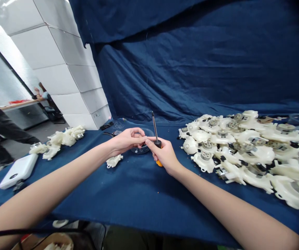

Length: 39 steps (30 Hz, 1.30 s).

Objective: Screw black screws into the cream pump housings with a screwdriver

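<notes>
My right hand (165, 154) is closed round a screwdriver (156, 136) with an orange handle, its metal shaft pointing up. My left hand (127, 139) meets it at the fingertips, pinching something small that I cannot make out. Both hands hover over a clear shallow dish (143, 148) on the blue cloth (139, 194). A single white plastic part (114, 161) lies just left of the hands.
A large heap of white plastic motor housings (245, 149) covers the right of the table. A smaller pile (61, 139) lies at the left, beside a white flat device (19, 170). White boxes (68, 76) stack behind. Another person stands at far left.
</notes>
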Available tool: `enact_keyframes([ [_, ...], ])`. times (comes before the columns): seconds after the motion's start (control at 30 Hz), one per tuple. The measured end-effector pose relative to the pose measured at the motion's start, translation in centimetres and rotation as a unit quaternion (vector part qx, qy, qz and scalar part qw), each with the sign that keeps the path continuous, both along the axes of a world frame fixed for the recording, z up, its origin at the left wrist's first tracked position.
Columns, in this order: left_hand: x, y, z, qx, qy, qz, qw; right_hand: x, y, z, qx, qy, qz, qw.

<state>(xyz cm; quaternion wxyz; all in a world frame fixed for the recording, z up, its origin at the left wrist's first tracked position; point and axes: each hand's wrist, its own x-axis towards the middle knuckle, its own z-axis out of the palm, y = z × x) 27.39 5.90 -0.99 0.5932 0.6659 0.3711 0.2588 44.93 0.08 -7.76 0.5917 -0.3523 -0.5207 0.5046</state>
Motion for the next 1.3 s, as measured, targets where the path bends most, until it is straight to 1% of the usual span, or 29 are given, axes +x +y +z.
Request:
enact_keyframes([
  [0.07,-0.1,-0.1,0.2,-0.003,0.010,0.008,1.000,0.0,0.1,-0.2,0.001,0.007,-0.007,1.000],
  [0.17,-0.2,-0.3,0.8,-0.004,0.031,0.000,1.000,0.1,0.2,-0.1,0.002,0.016,-0.006,1.000],
  [0.37,-0.3,-1.5,2.0,0.022,0.060,-0.049,0.997,-0.1,-0.5,0.2,-0.013,0.035,0.046,0.998],
  [0.4,-0.6,-1.6,2.3,0.042,0.068,-0.051,0.996,0.0,-0.6,0.3,-0.016,0.038,0.053,0.998],
  [0.47,-1.7,-1.5,2.7,0.128,0.090,-0.025,0.987,0.1,-0.6,0.3,-0.021,0.045,0.057,0.997],
  [0.53,-3.7,-1.3,2.8,0.234,0.119,0.035,0.964,0.3,-0.5,0.3,-0.028,0.054,0.049,0.997],
  [0.57,-4.9,-1.1,2.7,0.257,0.135,0.069,0.955,0.4,-0.4,0.3,-0.031,0.059,0.044,0.997],
  [0.6,-6.3,-0.9,2.6,0.255,0.148,0.107,0.950,0.5,-0.3,0.2,-0.036,0.062,0.037,0.997],
  [0.67,-9.0,-0.9,1.9,0.209,0.211,0.189,0.936,0.6,-0.1,0.1,-0.043,0.069,0.026,0.996],
  [0.7,-10.2,-1.0,1.5,0.188,0.232,0.198,0.933,0.6,-0.1,0.1,-0.046,0.070,0.022,0.996],
  [0.73,-11.4,-1.2,1.1,0.166,0.252,0.193,0.934,0.6,-0.1,0.1,-0.048,0.070,0.020,0.996],
  [0.77,-12.3,-1.5,0.6,0.145,0.271,0.173,0.936,0.5,-0.1,0.0,-0.048,0.068,0.019,0.996],
  [0.83,-13.6,-2.1,-0.4,0.108,0.310,0.096,0.940,0.4,-0.3,0.0,-0.050,0.061,0.018,0.997],
  [0.87,-14.0,-2.4,-0.9,0.102,0.327,0.063,0.938,0.3,-0.4,0.0,-0.052,0.056,0.018,0.997],
  [0.9,-14.3,-2.6,-1.3,0.101,0.339,0.040,0.934,0.2,-0.4,0.0,-0.055,0.051,0.018,0.997],
  [0.97,-14.4,-2.9,-2.1,0.117,0.339,0.024,0.933,0.1,-0.5,0.0,-0.061,0.040,0.016,0.997],
  [1.1,-14.0,-3.4,-3.8,0.140,0.246,0.014,0.959,0.1,-0.4,-0.1,-0.058,0.022,0.016,0.998],
  [1.2,-13.5,-4.1,-4.9,0.128,0.180,0.037,0.975,0.1,-0.5,-0.1,-0.050,0.010,0.025,0.998],
  [1.27,-12.6,-4.8,-4.9,0.113,0.146,0.058,0.981,0.0,-0.6,-0.1,-0.049,0.002,0.030,0.998],
  [1.3,-12.0,-5.1,-4.7,0.103,0.129,0.067,0.984,0.0,-0.7,-0.1,-0.048,-0.001,0.032,0.998],
])
